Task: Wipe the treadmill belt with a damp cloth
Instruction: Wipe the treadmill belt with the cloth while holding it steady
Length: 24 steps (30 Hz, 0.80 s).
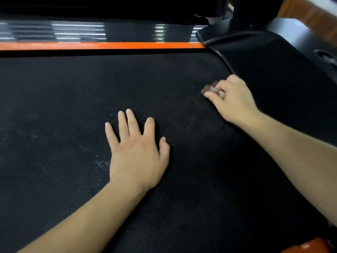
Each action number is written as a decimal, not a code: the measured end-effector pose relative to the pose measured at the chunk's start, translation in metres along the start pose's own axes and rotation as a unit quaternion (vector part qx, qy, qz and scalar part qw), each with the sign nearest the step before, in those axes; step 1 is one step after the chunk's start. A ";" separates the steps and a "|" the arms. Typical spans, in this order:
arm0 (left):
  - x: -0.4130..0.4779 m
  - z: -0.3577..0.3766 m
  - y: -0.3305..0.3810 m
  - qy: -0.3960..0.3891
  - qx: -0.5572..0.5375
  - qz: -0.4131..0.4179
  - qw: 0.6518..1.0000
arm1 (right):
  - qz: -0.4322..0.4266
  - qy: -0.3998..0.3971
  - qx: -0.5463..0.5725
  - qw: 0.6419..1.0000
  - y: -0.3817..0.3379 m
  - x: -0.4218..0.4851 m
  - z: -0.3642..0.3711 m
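Note:
The black textured treadmill belt [63,110] fills most of the view. My left hand [136,152] lies flat on its middle, fingers straight and spread. My right hand [231,101] is at the belt's right end, beside the black motor cover [273,70], its fingers curled round a small brownish cloth [212,89]. Only the cloth's front edge shows past the fingers, pressed on the belt. Pale dusty smudges mark the belt on the left.
An orange side strip [100,45] runs along the belt's far edge, with a glossy ribbed rail [78,31] behind it. A black upright post [255,11] rises at the top right. An orange part [308,246] shows at the bottom right corner.

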<state>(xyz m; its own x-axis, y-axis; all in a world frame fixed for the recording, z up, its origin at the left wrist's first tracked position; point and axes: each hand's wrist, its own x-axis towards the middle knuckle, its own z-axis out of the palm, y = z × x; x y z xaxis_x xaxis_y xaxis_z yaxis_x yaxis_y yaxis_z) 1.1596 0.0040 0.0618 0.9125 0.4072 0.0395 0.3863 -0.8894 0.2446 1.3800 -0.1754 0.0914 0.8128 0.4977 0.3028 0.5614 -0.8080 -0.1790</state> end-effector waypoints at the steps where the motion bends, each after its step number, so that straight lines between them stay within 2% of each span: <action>1: 0.000 0.000 0.000 0.002 0.001 -0.001 1.000 | -0.012 -0.003 -0.008 1.000 0.002 -0.004 -0.002; 3: 0.000 0.002 0.000 0.007 0.002 0.002 1.000 | 0.030 0.016 -0.055 0.998 0.017 0.016 -0.007; 5: 0.000 0.002 -0.001 0.010 0.004 0.002 1.000 | 0.119 0.039 -0.040 0.991 0.019 0.036 -0.012; 6: 0.000 0.002 0.000 0.008 0.005 0.003 1.000 | 0.132 0.038 -0.039 0.990 0.015 0.035 -0.010; 10: 0.000 0.003 -0.001 0.005 0.004 -0.001 1.000 | 0.021 -0.009 -0.031 0.999 -0.002 -0.005 -0.005; 11: 0.000 0.003 -0.001 0.008 0.006 -0.001 1.000 | 0.027 -0.008 -0.050 0.998 0.002 -0.002 -0.009; 14: 0.000 0.003 -0.001 0.009 0.007 0.005 1.000 | 0.124 0.018 -0.082 0.989 0.009 0.016 -0.019; 15: 0.000 0.002 -0.001 0.005 0.008 0.006 1.000 | 0.122 0.016 -0.076 0.990 0.003 0.010 -0.019; 19: 0.000 0.002 -0.001 0.002 0.008 0.000 1.000 | 0.007 -0.030 -0.016 0.999 -0.016 -0.040 -0.014; 20: 0.000 0.002 -0.001 0.004 0.009 0.001 1.000 | 0.014 -0.027 -0.037 0.999 -0.009 -0.038 -0.017; 23: 0.000 0.001 -0.001 0.002 0.009 0.003 1.000 | 0.139 0.023 -0.085 0.986 0.008 -0.016 -0.026; 24: 0.000 0.001 -0.001 -0.001 0.008 0.003 1.000 | 0.140 0.026 -0.097 0.985 0.005 -0.021 -0.024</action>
<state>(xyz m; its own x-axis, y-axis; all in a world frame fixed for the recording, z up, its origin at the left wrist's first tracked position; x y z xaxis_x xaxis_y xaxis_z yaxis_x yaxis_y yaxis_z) 1.1594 0.0048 0.0609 0.9147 0.4023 0.0395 0.3836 -0.8947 0.2288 1.3618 -0.1975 0.1067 0.9197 0.2348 0.3146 0.2727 -0.9586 -0.0817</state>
